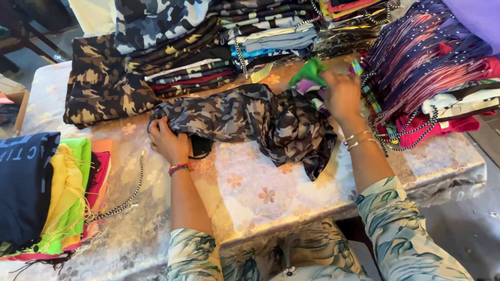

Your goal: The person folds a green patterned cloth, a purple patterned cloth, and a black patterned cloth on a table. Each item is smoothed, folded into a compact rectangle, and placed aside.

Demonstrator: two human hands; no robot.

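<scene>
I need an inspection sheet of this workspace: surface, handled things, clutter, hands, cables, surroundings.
Surface: table under a shiny floral cover.
Handled things: grey camouflage garment, crumpled at centre; green cloth at its right end.
Clutter: folded camouflage stack behind; bright folded cloths at left; striped fabrics with beaded cords at right.
Hands: left hand grips the garment's left end; right hand holds the green cloth.
Cables: nothing seen; a braided cord lies loose.
Surroundings: grey floor.

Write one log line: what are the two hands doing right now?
left hand: grips grey camouflage cloth | right hand: holds green fabric piece | surface: floral-covered table
</scene>
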